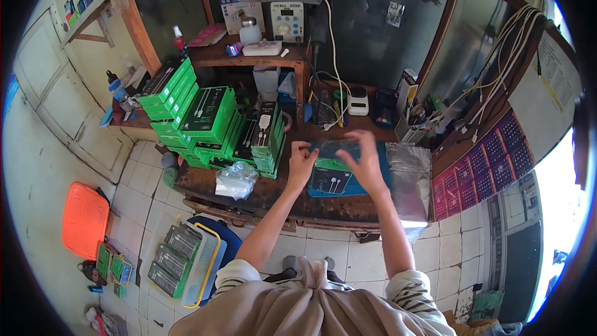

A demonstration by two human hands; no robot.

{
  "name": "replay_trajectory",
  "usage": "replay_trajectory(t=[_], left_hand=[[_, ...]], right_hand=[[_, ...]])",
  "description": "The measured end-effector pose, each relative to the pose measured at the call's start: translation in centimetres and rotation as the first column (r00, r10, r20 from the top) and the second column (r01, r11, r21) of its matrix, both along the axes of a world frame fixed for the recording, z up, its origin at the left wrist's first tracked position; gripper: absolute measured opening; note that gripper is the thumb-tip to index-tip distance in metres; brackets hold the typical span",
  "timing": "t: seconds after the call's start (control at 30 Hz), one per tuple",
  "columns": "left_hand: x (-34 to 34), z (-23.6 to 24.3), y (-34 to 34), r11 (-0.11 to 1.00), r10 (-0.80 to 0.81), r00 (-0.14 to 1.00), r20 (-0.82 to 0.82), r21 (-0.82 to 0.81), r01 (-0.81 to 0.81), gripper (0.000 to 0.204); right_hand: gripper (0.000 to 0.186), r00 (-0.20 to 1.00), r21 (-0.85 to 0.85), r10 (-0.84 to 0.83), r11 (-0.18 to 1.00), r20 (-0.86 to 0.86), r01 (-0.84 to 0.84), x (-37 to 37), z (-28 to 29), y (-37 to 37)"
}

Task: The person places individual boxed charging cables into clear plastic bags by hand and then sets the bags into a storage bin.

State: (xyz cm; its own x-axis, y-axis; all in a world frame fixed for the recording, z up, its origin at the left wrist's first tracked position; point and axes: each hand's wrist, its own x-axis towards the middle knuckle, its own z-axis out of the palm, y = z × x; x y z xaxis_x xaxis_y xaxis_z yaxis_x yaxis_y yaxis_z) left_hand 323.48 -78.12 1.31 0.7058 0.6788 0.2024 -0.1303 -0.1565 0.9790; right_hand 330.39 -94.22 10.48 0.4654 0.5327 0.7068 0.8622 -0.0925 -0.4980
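On a blue mat (356, 188) at the bench's front stands a small black-and-green cable box (329, 180), a white cable pictured on its front. Shiny clear plastic (336, 147) spreads over its upper part. My left hand (302, 165) is at the box's left upper corner, thumb and forefinger pinched on the edge of this plastic. To the right of the box is my right hand (368, 167), its thumb stretched toward the box and its fingers apart, slightly blurred. Left of my left forearm lies a bundle of clear plastic bags (236, 180).
Tall stacks of green-and-black boxes (210, 112) fill the bench's left side. Silvery film (409, 177) lies at its right end. A wooden shelf (249, 56) behind carries a bench instrument (286, 22). A basket of boxes (207, 267) stands on the floor at left.
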Motion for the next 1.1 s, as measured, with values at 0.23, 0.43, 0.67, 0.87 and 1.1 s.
replay_trajectory(t=[0.23,0.43,0.67,0.87,1.1], left_hand=[[-0.7,5.1,-1.2,0.608,-0.102,0.978,0.184,0.789,-0.085,0.05],[-1.3,4.1,-0.7,0.728,-0.467,0.837,-0.284,0.413,0.547,0.071],[-1.2,-3.8,-2.3,0.864,-0.265,0.941,-0.21,0.382,0.329,0.057],[-3.7,-5.8,-4.7,0.904,-0.094,0.976,-0.195,0.394,0.166,0.044],[-18.1,-4.7,-4.0,0.939,0.09,0.995,-0.044,0.338,-0.07,0.05]], right_hand=[[0.044,0.96,-0.354,0.149,0.907,-0.237,-0.228,0.4,-2.0,-2.1],[0.04,0.913,-0.185,0.192,0.944,-0.36,-0.272,2.1,-3.5,-3.0],[0.043,0.766,-0.047,0.071,0.99,-0.639,-0.13,3.1,-13.1,-3.7],[0.035,0.715,0.056,0.104,0.994,-0.691,-0.09,0.6,-16.3,-3.3],[0.036,0.888,0.008,0.087,0.996,-0.451,-0.094,-12.5,-12.7,0.9]])
